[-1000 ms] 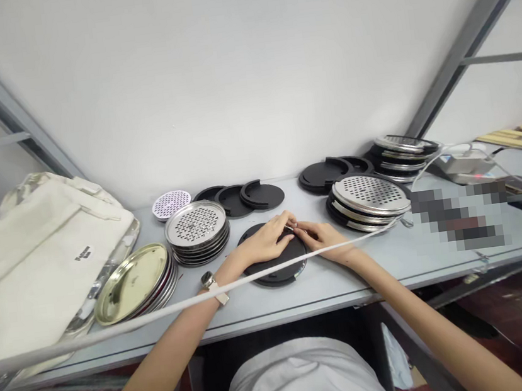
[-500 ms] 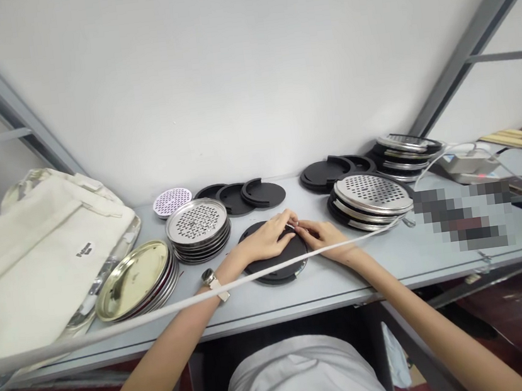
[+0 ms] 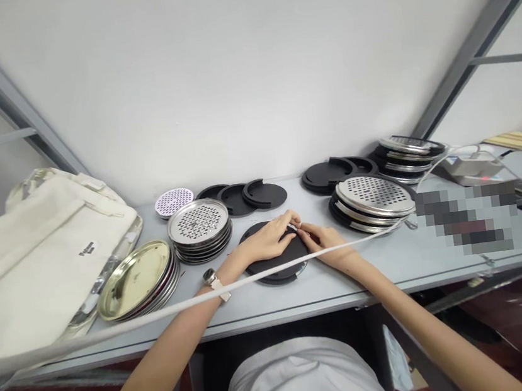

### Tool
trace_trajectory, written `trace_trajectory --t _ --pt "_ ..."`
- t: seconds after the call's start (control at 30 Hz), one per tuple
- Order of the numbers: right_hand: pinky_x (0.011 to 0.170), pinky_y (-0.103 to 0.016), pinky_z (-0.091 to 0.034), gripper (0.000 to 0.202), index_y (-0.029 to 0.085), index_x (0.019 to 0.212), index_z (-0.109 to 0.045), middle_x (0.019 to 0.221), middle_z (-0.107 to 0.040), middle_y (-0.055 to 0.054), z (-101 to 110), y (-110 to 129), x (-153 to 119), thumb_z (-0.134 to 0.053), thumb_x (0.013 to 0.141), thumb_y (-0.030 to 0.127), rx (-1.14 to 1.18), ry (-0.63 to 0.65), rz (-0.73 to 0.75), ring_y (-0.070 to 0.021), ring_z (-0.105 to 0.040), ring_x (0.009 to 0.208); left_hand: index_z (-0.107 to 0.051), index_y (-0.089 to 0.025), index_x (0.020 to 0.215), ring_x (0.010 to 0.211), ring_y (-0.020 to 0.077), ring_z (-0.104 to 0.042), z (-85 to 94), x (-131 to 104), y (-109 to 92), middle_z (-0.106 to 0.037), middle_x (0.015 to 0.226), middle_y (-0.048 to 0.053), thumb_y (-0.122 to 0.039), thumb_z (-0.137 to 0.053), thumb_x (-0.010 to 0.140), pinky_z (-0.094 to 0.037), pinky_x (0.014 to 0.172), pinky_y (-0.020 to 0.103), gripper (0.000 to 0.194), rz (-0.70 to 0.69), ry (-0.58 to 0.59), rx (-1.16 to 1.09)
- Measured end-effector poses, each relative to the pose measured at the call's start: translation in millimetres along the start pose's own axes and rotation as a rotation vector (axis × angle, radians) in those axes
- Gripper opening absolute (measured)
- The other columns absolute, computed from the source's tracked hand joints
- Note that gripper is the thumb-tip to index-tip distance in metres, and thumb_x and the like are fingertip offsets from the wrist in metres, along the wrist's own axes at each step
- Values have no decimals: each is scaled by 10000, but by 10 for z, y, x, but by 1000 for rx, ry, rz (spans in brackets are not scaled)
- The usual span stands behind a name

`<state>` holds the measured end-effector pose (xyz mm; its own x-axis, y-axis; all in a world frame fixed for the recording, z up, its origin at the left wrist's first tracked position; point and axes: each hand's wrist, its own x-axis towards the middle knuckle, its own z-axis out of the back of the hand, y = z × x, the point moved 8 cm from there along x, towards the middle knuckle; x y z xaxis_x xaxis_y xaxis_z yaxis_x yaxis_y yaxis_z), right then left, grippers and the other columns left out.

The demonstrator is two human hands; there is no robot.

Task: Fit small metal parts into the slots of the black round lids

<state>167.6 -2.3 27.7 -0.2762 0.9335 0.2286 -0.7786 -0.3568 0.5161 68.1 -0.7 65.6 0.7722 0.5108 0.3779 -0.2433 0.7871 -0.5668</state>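
On the table in front of me lies a round black disc (image 3: 274, 266), with part of a shiny rim showing at its lower right. My left hand (image 3: 272, 238) rests over its upper part, fingers bent and drawn toward the thumb at the far right edge. Meeting it there, my right hand (image 3: 326, 241) has its thumb and fingers pinched together. Whatever small thing lies between the fingertips is too small to make out. Left of the disc stands a stack of perforated metal plates (image 3: 198, 222); another perforated stack (image 3: 374, 195) with black edges stands to the right.
A white cable (image 3: 247, 279) stretches across in front of the disc and my forearms. Gold and silver plates (image 3: 134, 279) lean at left beside a cream bag (image 3: 49, 253). Black curved-rim discs (image 3: 268, 194) lie along the wall. A white device (image 3: 474, 166) sits at right.
Both hands keep almost the same pose at the disc's far right edge. The whole view has shifted very slightly.
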Motion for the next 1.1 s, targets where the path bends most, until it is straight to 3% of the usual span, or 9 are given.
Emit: trace_trajectory --t 0.33,0.77,1.1 --pt "577 -246 -360 299 156 881 -604 729 -670 -82 -6 2 0 -345 903 303 -35 -11 20 -173 -588 600 -398 -196 1096 1003 183 -524 -7 -3 12 -515 1083 79 -83 -423 845 -437 905 359 276 10 7 -22" --pt "537 -248 -307 283 186 928 -618 745 -681 -86 -5 9 -43 -363 916 309 -253 -63 18 -173 -585 588 -391 -197 1108 1014 184 -541 5 2 60 -524 1084 82 -105 -457 846 -440 908 354 286 47 -7 -30" --pt "521 -239 -306 257 175 784 -551 621 -584 -28 5 -7 -39 -369 891 320 15 -37 0 -131 -479 517 -381 -201 1112 1027 181 -542 10 5 29 -521 1093 84 -97 -443 849 -434 915 346 290 50 15 -42"
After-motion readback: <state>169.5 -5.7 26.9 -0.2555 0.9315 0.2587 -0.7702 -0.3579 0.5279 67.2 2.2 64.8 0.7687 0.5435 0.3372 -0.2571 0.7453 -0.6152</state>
